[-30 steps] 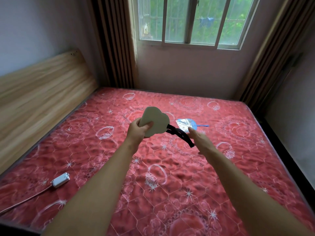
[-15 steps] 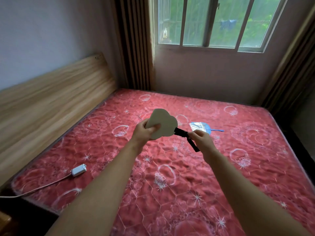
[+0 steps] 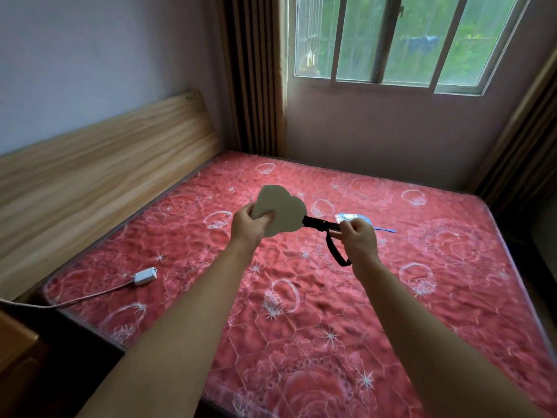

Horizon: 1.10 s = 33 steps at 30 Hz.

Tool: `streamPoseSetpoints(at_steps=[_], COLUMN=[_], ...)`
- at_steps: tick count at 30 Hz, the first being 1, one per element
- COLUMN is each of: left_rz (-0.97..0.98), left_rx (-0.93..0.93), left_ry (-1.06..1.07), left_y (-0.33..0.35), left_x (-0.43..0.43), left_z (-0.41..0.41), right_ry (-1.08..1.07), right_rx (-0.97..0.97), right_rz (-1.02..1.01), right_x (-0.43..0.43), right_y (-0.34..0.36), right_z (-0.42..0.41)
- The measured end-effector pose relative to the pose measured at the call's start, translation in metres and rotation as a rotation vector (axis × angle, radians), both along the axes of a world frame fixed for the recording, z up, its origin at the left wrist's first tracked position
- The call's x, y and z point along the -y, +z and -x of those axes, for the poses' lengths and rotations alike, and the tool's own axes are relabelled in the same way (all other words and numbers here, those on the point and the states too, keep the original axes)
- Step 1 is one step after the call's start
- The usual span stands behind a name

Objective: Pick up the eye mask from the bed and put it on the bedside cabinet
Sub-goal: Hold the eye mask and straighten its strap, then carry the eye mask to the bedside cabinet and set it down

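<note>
Head view — hands [image 3: 251, 226] gripping eye mask [image 3: 283, 211] and strap [image 3: 333, 245], cabinet corner [image 3: 16, 351] newly visible.

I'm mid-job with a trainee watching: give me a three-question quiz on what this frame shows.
1. True or false: the eye mask lies flat on the bed.
2. Which hand grips the mask's black strap? A) left hand B) right hand C) neither
3. Fill in: the white plug block with its cord lies on the bed near the ____ corner of the picture.

Key:
1. False. It is held in the air, the left hand pinching the pale pad.
2. B, the right hand.
3. Lower left, on the side where a wooden cabinet corner shows.
</note>
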<state>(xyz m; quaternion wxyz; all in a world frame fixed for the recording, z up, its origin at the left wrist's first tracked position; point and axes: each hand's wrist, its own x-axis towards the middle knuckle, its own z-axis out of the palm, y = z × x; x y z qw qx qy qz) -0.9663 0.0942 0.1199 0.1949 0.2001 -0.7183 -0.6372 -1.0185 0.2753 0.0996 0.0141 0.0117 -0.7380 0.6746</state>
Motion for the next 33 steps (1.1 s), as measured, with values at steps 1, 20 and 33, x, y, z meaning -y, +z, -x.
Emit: streamPoseSetpoints(at_steps=[1,20,33], left_rz=[0.005,-0.144,-0.206], left_rx=[0.012,0.084,0.116], left_ry=[0.025,0.419,0.889], left_y=[0.000,-0.025,-0.033], left_x=[-0.002,0.069,0.155], left_z=[-0.002,-0.135,-0.338], right_ry=[-0.014,0.491,0.964], right_rx=[-0.007,0.156,0.186], right_rz=[0.000,0.044,0.044], right_x=[-0.005,0.097,0.267], right_y=[0.000,-0.021,-0.024], right_z=[0.000,-0.058,-0.197])
